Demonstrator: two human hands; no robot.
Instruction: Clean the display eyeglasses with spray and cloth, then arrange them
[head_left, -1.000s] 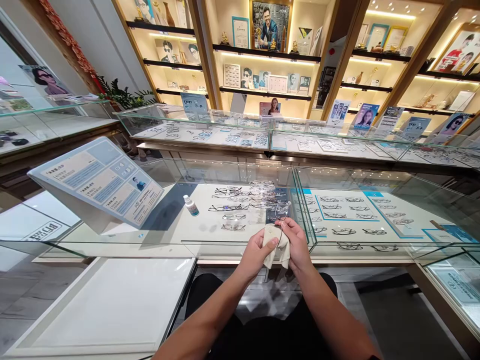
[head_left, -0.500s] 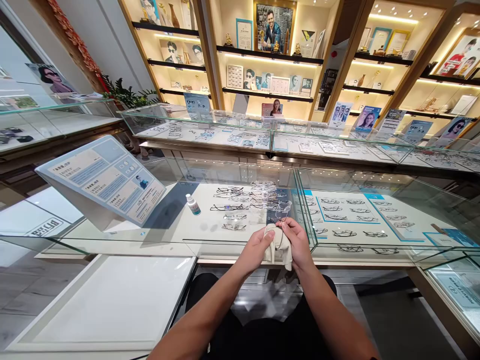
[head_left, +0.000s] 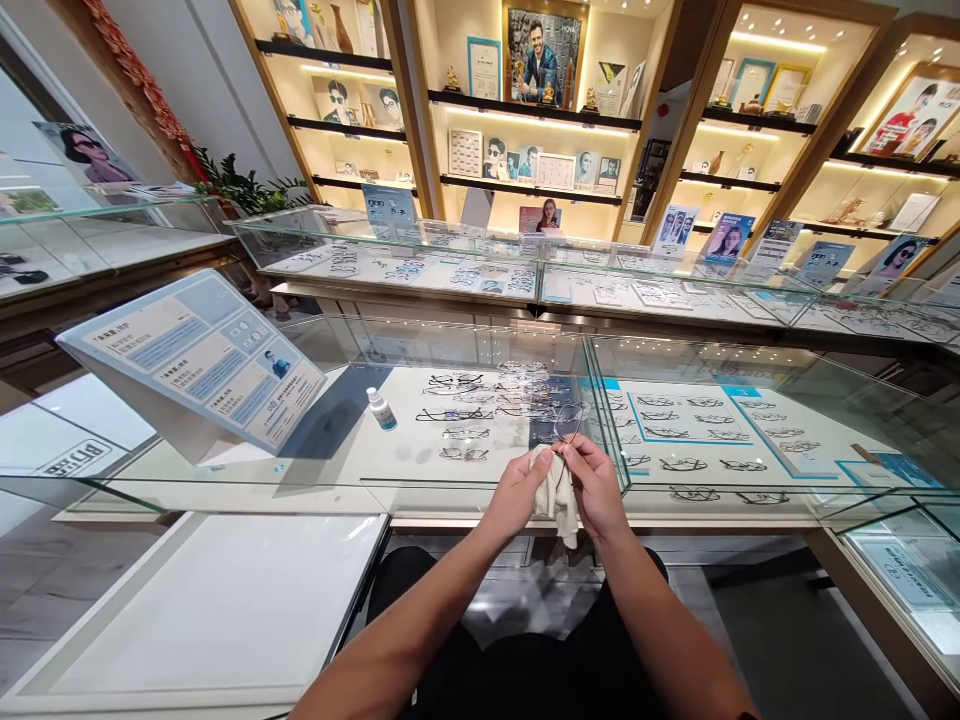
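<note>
My left hand (head_left: 517, 492) is closed on a cream cloth (head_left: 556, 500), which hangs in folds between my two hands. Thin-rimmed eyeglasses (head_left: 570, 421) stick up above my fingers, with one clear lens in sight. My right hand (head_left: 592, 485) grips the frame of these glasses near its middle, and the cloth touches its fingers. The rest of the frame is hidden by the cloth and the hands. A small white spray bottle (head_left: 381, 410) with a blue-and-red label stands upright on the glass counter, to the left of my hands.
Beneath the counter's glass top lie rows of eyeglasses (head_left: 465, 434). A large tent-shaped sign (head_left: 217, 360) stands on the left. At lower left is a white tray (head_left: 217, 600). A second glass display counter (head_left: 420, 265) runs behind, before lit shelves.
The left thumb has shifted up toward the right fingers, and the cloth now hangs narrower and a little lower. The view has turned slightly. Both hands keep their hold.
</note>
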